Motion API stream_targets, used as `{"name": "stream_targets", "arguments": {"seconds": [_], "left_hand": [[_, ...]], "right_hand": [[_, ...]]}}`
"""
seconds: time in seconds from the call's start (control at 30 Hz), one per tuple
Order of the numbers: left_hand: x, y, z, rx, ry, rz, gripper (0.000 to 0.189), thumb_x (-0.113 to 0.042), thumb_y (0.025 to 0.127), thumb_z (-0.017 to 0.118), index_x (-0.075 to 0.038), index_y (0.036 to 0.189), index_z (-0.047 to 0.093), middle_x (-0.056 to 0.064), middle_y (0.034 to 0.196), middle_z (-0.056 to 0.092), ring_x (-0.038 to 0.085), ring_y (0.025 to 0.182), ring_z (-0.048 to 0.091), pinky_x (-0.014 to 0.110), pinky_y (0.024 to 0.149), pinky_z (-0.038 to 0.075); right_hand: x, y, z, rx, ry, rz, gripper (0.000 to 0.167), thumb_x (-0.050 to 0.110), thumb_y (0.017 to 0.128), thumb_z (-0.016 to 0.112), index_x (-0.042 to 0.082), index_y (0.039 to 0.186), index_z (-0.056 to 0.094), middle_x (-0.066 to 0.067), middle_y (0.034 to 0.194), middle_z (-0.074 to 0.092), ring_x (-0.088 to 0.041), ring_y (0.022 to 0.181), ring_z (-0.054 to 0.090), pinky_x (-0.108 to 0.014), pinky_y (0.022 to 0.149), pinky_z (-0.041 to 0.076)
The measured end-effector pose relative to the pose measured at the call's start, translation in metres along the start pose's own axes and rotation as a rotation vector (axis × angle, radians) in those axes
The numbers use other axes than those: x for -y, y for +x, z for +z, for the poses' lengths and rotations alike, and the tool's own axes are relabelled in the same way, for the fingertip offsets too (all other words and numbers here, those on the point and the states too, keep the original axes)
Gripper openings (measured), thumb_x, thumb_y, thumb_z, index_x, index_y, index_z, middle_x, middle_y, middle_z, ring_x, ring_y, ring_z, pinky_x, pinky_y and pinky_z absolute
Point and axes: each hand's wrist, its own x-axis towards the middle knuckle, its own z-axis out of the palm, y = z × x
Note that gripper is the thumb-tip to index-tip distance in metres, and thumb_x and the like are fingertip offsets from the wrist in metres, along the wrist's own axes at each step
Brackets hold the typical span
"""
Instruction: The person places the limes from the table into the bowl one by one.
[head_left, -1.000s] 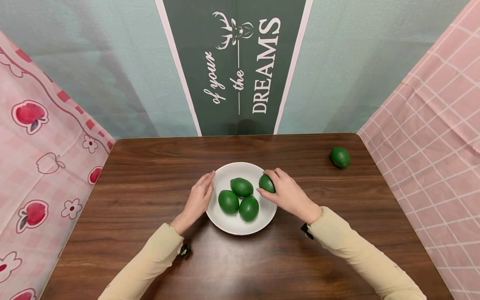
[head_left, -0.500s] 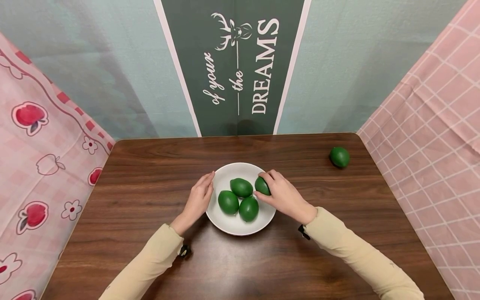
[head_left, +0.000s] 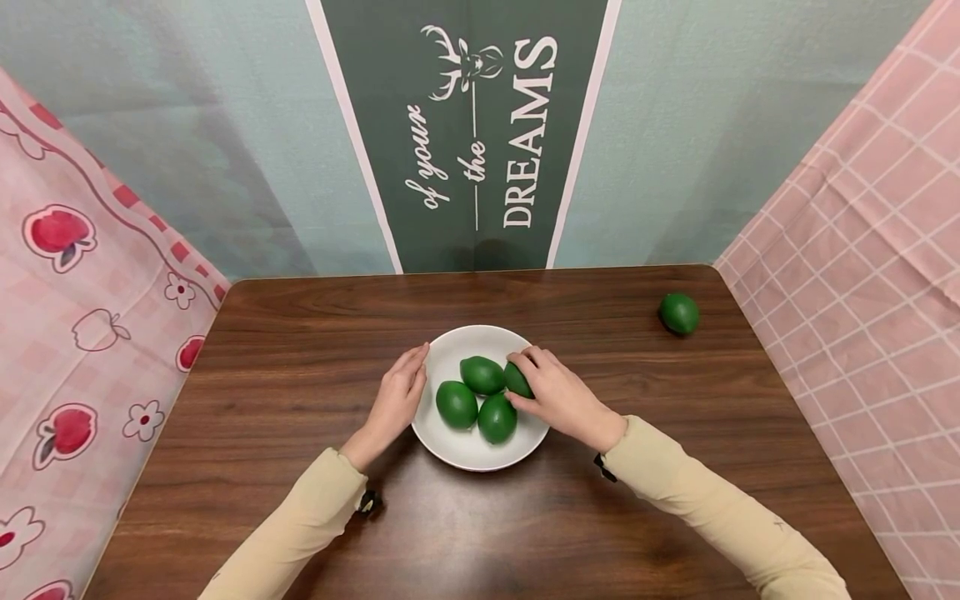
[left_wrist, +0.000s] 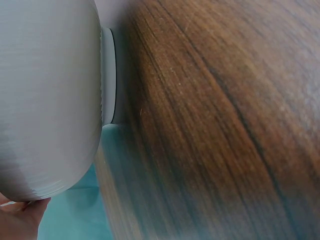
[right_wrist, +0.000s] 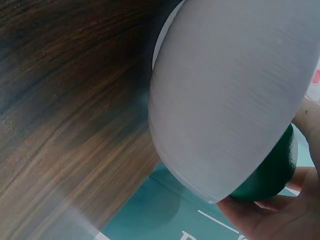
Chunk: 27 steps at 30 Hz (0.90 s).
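Observation:
In the head view, a white bowl (head_left: pixel 453 346) stands on the table with three green limes (head_left: pixel 482 375) inside. My right hand (head_left: pixel 568 398) grips another lime (head_left: pixel 517 380) over the bowl's right side, beside the others; the hand hides part of it. The right wrist view has this lime (right_wrist: pixel 267 175) behind the bowl's rim, with fingers around it. My left hand (head_left: pixel 393 404) rests along the bowl's left rim, its fingers straight. From the left wrist, the bowl's outer wall (left_wrist: pixel 47 100) fills one side, and a bit of that hand (left_wrist: pixel 20 222) shows below.
One more lime (head_left: pixel 679 313) lies at the far right corner of the brown wooden table (head_left: pixel 300 333). Behind the table hangs a teal and dark green cloth (head_left: pixel 480 242) with lettering. Pink cloths (head_left: pixel 862 250) flank both sides.
My right hand has moved left and slightly down in the head view, carrying its lime from the bowl's right rim toward the other three. The left hand and bowl stay put.

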Motion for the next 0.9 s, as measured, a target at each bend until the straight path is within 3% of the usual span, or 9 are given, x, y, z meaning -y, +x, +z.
{"name": "stream_targets", "arguments": {"seconds": [0.27,0.4,0.5,0.63,0.9], "left_hand": [[0.0,0.0,0.0,0.001,-0.009,-0.001,0.034,0.001,0.091,0.048,0.008,0.124,0.052,0.019,0.123,0.054,0.029,0.114,0.051,0.038,0.096,0.042],[-0.001,0.001,0.0,-0.003,-0.008,0.005,0.034,0.002,0.09,0.049,0.008,0.123,0.052,0.02,0.122,0.054,0.029,0.113,0.052,0.039,0.096,0.042],[-0.001,0.001,0.0,-0.005,-0.008,0.007,0.034,0.002,0.09,0.048,0.008,0.123,0.052,0.02,0.122,0.055,0.029,0.113,0.052,0.038,0.097,0.041],[0.0,0.001,0.0,-0.004,-0.006,0.005,0.034,0.001,0.09,0.048,0.008,0.124,0.052,0.019,0.122,0.055,0.029,0.113,0.052,0.038,0.097,0.041],[0.001,0.0,0.0,-0.003,-0.003,-0.002,0.035,0.001,0.09,0.049,0.006,0.125,0.052,0.019,0.122,0.055,0.029,0.113,0.052,0.038,0.096,0.042]], "right_hand": [[0.0,0.002,0.006,0.025,-0.016,-0.015,0.042,0.024,0.082,0.067,0.0,0.114,0.054,-0.011,0.109,0.051,-0.022,0.094,0.051,-0.031,0.079,0.049],[-0.002,0.003,0.006,0.02,-0.033,-0.031,0.038,0.018,0.082,0.067,-0.002,0.111,0.055,-0.013,0.108,0.053,-0.024,0.1,0.052,-0.037,0.093,0.044],[-0.004,0.003,0.003,0.007,-0.023,-0.042,0.034,0.016,0.082,0.067,-0.003,0.108,0.056,-0.014,0.108,0.055,-0.025,0.1,0.053,-0.039,0.093,0.043],[-0.009,0.004,-0.003,-0.012,-0.01,-0.036,0.032,0.015,0.083,0.065,-0.003,0.108,0.057,-0.013,0.108,0.056,-0.025,0.098,0.053,-0.035,0.085,0.048],[-0.022,0.006,-0.015,-0.041,-0.012,-0.002,0.03,0.015,0.084,0.064,-0.002,0.108,0.058,-0.013,0.108,0.057,-0.026,0.099,0.054,-0.036,0.085,0.048]]}}
